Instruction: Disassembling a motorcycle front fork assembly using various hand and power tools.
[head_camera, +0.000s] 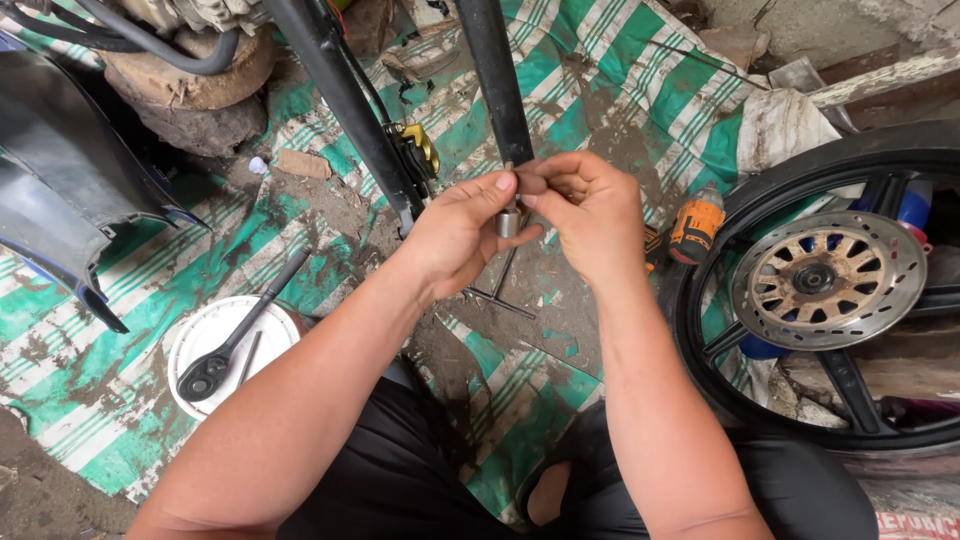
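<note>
My left hand (460, 235) and my right hand (585, 215) meet in front of me, below the ends of two black fork legs (497, 80). Between the fingertips of both hands is a small silver metal socket (509, 222), pinched by the left thumb and fingers and by the right fingers. The left fork leg (345, 100) carries a gold brake caliper (422, 145). A thin T-handle wrench (500, 290) lies on the tarp just under the hands.
A dirty green-and-white striped tarp (590, 90) covers the ground. A black wheel with a brake disc (825, 275) lies at right, an orange power tool (697, 225) beside it. A ratchet (240, 330) rests on a white lid (200, 340). Black motorcycle bodywork (60, 180) sits at left.
</note>
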